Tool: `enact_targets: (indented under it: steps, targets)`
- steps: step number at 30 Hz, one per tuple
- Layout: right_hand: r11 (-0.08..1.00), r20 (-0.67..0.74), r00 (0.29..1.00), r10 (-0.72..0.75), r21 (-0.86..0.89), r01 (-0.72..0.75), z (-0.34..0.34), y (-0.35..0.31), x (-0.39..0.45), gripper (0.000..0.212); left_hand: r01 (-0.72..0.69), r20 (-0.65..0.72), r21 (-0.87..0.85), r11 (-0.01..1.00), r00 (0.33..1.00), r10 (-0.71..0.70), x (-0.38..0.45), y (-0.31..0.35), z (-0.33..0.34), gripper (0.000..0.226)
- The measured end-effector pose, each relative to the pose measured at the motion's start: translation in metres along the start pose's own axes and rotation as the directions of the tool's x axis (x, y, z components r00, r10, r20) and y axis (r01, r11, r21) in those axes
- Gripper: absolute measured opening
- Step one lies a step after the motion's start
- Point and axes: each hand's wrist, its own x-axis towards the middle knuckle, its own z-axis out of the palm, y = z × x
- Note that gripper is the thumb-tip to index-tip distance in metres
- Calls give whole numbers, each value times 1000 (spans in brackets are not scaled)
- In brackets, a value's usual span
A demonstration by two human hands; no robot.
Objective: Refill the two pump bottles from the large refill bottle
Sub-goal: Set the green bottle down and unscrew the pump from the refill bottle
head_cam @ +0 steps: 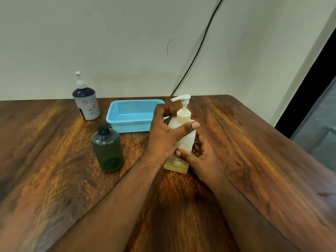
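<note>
No text can be read anywhere. The translucent white plastic pump bottle (181,139), gripped between the left hand (163,135) and the right hand (201,157), carries a pale label just below the left thumb (its printed lines are too blurred to make out). Well to the left of the left hand, the grey and dark blue flower-patterned pump bottle (87,102) bears a small white tag and a dark vertical strip of lettering, both too small to decipher.

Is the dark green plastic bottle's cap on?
No: the dark green plastic bottle stands with its threaded neck open and bare.
</note>
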Motion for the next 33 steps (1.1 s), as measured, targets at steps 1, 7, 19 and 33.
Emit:
enact_targets:
  steps: [1,7,19,33]
  targets:
    - [1000,6,1000,-2,3,2,0,-1,0,72,11,13,-6,1000,1000,-11,0,1,0,51]
    - [1000,21,1000,-8,28,7,1,-4,-2,72,73,70,3,997,995,-73,0,3,0,28]
    - [998,20,1000,-4,58,2,0,-1,0,81,51,-22,54,997,999,-50,0,-1,3,35]
    - [999,0,1000,-4,34,4,-1,-2,-1,70,47,-9,-34,998,999,-47,1,-3,1,42]
